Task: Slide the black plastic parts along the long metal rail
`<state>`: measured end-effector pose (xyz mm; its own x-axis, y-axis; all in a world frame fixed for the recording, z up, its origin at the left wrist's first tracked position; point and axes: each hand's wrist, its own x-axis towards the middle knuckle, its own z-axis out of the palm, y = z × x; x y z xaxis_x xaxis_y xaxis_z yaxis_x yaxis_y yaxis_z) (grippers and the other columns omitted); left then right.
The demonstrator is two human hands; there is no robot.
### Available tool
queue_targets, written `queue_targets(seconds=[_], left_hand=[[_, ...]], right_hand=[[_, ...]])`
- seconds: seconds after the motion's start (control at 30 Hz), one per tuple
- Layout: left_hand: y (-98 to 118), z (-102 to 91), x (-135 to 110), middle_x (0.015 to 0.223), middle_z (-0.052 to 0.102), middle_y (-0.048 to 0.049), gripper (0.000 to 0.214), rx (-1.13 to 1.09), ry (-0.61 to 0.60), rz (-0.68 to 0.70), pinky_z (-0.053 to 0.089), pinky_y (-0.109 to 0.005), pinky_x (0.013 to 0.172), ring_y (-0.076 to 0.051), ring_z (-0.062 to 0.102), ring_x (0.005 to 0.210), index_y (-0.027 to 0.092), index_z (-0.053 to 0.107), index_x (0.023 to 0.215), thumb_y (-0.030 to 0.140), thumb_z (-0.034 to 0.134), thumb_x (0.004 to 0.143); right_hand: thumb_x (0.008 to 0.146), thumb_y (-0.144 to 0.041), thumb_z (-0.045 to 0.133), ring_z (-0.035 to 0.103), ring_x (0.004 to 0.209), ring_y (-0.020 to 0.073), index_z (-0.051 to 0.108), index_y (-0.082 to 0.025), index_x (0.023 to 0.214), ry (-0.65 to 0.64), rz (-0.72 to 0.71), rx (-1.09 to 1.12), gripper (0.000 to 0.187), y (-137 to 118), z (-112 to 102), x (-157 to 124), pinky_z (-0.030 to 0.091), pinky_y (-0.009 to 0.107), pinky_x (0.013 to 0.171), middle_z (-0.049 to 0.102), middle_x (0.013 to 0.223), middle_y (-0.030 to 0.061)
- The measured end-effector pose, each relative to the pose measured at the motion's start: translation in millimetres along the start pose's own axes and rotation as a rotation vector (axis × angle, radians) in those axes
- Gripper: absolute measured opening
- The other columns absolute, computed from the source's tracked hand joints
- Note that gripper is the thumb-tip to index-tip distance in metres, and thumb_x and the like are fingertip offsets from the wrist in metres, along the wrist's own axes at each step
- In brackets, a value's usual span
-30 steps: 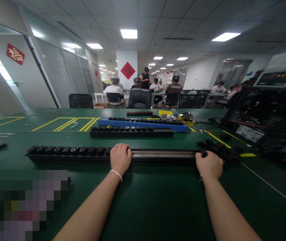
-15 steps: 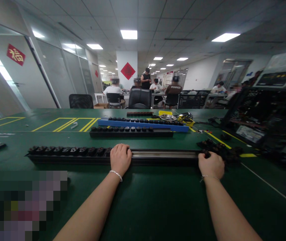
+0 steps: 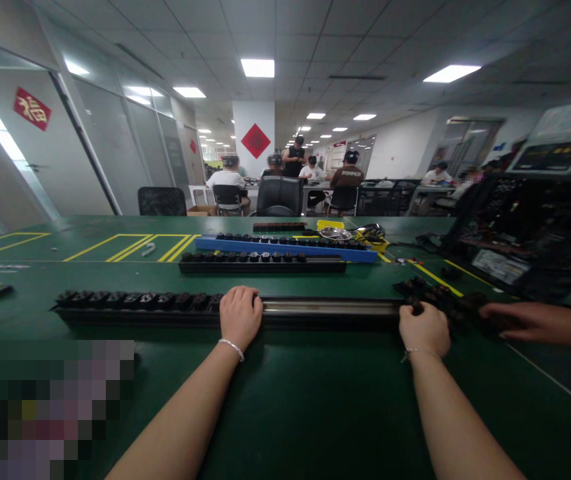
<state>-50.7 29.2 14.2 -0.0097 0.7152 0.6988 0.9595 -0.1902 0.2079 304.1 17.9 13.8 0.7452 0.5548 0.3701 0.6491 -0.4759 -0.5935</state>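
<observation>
**Trainee:** Nearest the body?

**Tech:** Bare green table (image 3: 315,413), then two forearms reaching forward to the long black rail (image 3: 325,308).

**Trainee:** Left hand (image 3: 240,317)?

**Tech:** Palm down at mid-rail, fingers curled over the top of the rail and closed against it. Appears to pin the rail in place. To the left along the rail, a row of seated black parts (image 3: 135,299). To the right, bare shiny channel.

**Trainee:** Right hand (image 3: 424,329)?

**Tech:** At the rail's right end, knuckles up, fingers folded under and out of sight. One dark piece visible just past the knuckles. Cannot tell whether gripped or merely touched.

**Trainee:** Supply?

**Tech:** Loose pile of black parts (image 3: 448,300) at the rail's right end, entered from the right by another person's hand (image 3: 513,320).

**Trainee:** Step in hand?

**Tech:** Judged as picking one part at the rail's right end, with the rail about half filled. Next move calls for:
- a firm pinch on a single part
- clearance from the other person's hand
- travel left along the channel to the first free place beside the left hand, with the rail pinned

**Trainee:** Beyond the rail?

**Tech:** A second black rail (image 3: 260,261), then a blue rail (image 3: 285,245), each loaded with parts. Farther off, a metal bowl (image 3: 334,233). Farthest, seated people at desks.
</observation>
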Motion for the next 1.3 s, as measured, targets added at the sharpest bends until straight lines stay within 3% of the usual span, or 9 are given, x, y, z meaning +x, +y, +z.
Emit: queue_targets(seconds=[0.17, 0.6, 0.83, 1.3], left_hand=[[0, -0.3, 0, 0.092, 0.066, -0.0066, 0.018, -0.005, 0.003, -0.004, 0.038, -0.039, 0.087, -0.026, 0.056, 0.098, 0.02, 0.063, 0.088, 0.024, 0.045, 0.084], [1, -0.9, 0, 0.092, 0.066, -0.0074, 0.018, -0.017, 0.008, -0.004, 0.039, -0.04, 0.087, -0.025, 0.056, 0.098, 0.021, 0.063, 0.088, 0.024, 0.045, 0.084], [0, -0.2, -1, 0.092, 0.066, -0.0072, 0.018, -0.022, 0.011, -0.002, 0.039, -0.039, 0.087, -0.025, 0.056, 0.098, 0.021, 0.063, 0.088, 0.024, 0.046, 0.084], [-1, 1.0, -1, 0.092, 0.067, -0.0066, 0.017, -0.019, 0.012, -0.005, 0.038, -0.039, 0.088, -0.025, 0.056, 0.099, 0.022, 0.063, 0.088, 0.023, 0.046, 0.084]], right_hand=[[0.081, -0.039, 0.04, 0.056, 0.096, 0.0287, 0.06, -0.015, 0.116, -0.035, 0.042, -0.028, 0.047, 3, -4, 5, 0.046, 0.04, 0.075, 0.057, 0.11, 0.0167], [0.081, -0.038, 0.039, 0.056, 0.09, 0.029, 0.062, -0.015, 0.111, -0.029, 0.027, -0.03, 0.044, 11, -1, 14, 0.045, 0.042, 0.073, 0.058, 0.103, 0.0161], [0.081, -0.034, 0.037, 0.053, 0.101, 0.0318, 0.058, -0.006, 0.117, -0.065, 0.102, -0.034, 0.05, 16, -8, 27, 0.041, 0.04, 0.082, 0.057, 0.105, 0.0206], [0.078, -0.037, 0.044, 0.053, 0.103, 0.0302, 0.059, -0.008, 0.118, -0.125, 0.191, 0.084, 0.052, 27, -2, 35, 0.039, 0.037, 0.09, 0.059, 0.11, 0.0195]])
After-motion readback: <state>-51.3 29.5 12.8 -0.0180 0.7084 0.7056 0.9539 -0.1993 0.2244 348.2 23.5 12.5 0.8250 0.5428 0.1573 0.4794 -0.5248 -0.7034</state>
